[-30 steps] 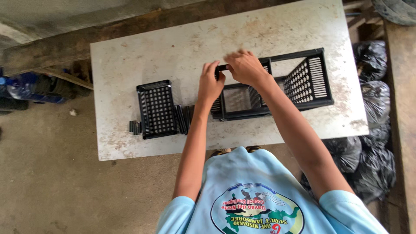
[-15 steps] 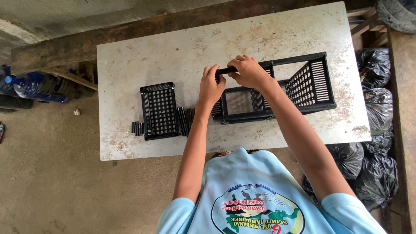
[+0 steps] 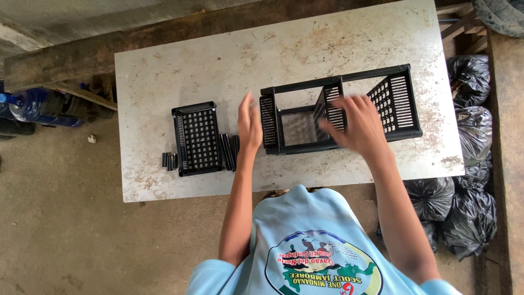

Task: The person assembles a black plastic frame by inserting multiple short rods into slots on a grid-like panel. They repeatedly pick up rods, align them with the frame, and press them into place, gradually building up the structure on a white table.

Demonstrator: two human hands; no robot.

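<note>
Rack (image 3: pixel 338 114), a black plastic frame lying on its side, sits right of centre on the counter (image 3: pixel 284 49), with slatted shelf panels standing upright inside four long rods. Its left end panel faces nine o'clock, the middle panel stands near the centre, and the right panel closes the end toward three o'clock. Left hand (image 3: pixel 249 123) hovers open, fingers straight and together, just beside the rack's left end; whether it touches the panel is unclear. Right hand (image 3: pixel 357 125) is spread, fingers apart and blurred, over the rack's near side around the middle panel, gripping nothing that can be seen. At nine o'clock from the left hand a loose shelf (image 3: pixel 196 138) lies flat on the counter. Short black tubes (image 3: pixel 229 152) lie between that shelf and the left hand, and a few more pieces (image 3: pixel 169 160) rest at the shelf's far left. Black bags (image 3: pixel 469 164) are piled on the floor at three o'clock beyond the counter's edge.
</note>
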